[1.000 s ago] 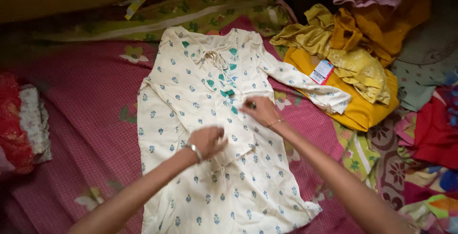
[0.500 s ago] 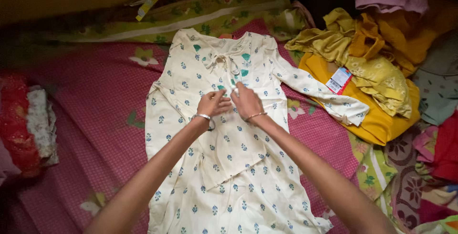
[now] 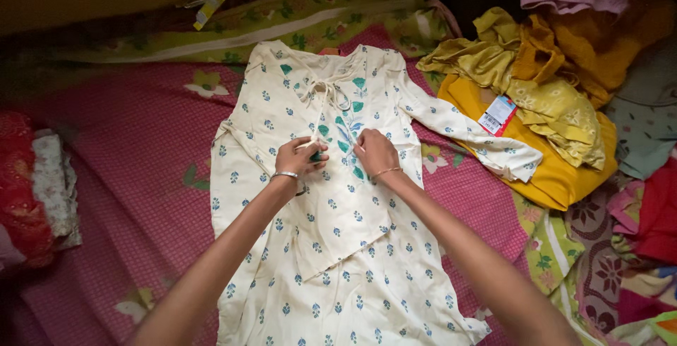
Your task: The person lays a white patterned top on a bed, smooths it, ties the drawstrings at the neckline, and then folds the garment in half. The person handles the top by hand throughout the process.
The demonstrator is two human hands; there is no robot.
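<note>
Both hands lowered slightly, left hand (image 3: 299,157), right hand (image 3: 376,153), pinching cream printed tunic (image 3: 338,247)

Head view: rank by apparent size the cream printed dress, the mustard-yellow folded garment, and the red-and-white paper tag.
1. Cream printed dress, spread flat, clearly largest.
2. Mustard-yellow folded garment, partly covered by other clothes, so its full extent is unsure.
3. Red-and-white paper tag, smallest.

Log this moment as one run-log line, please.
left hand: pinching cream printed tunic front | right hand: pressing tunic beside green placket | surface: pink bedsheet | nearby: yellow clothes pile
</note>
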